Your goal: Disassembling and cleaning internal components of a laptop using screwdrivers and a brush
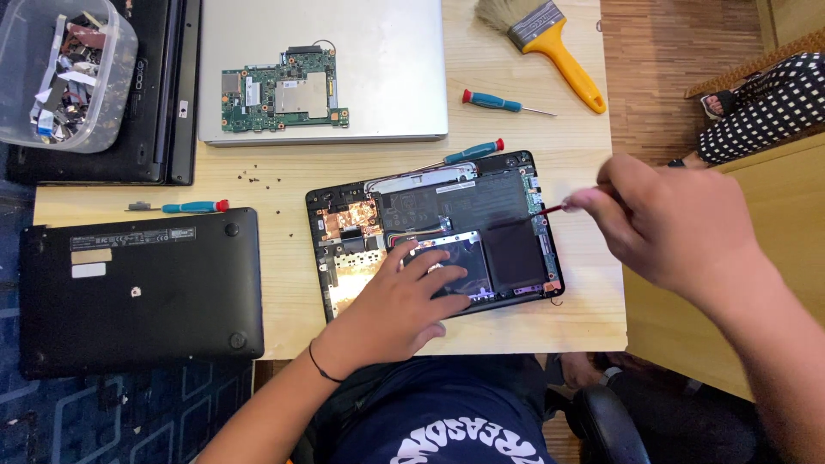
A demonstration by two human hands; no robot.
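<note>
An opened black laptop base (507, 185) lies on the wooden table with its battery, copper heat pipe and boards exposed. My left hand (400, 305) rests flat on its lower middle, fingers spread over a dark drive panel. My right hand (666, 223) hovers at the laptop's right edge, pinching a thin red-handled tool (554, 208) whose tip points at the small board on the right side.
A black bottom cover (137, 288) lies at left. A green circuit board (284, 90) sits on a silver laptop (395, 69). Three blue-handled screwdrivers (494, 102), a yellow-handled brush (554, 47), a clear tub of parts (64, 73) and loose screws are around.
</note>
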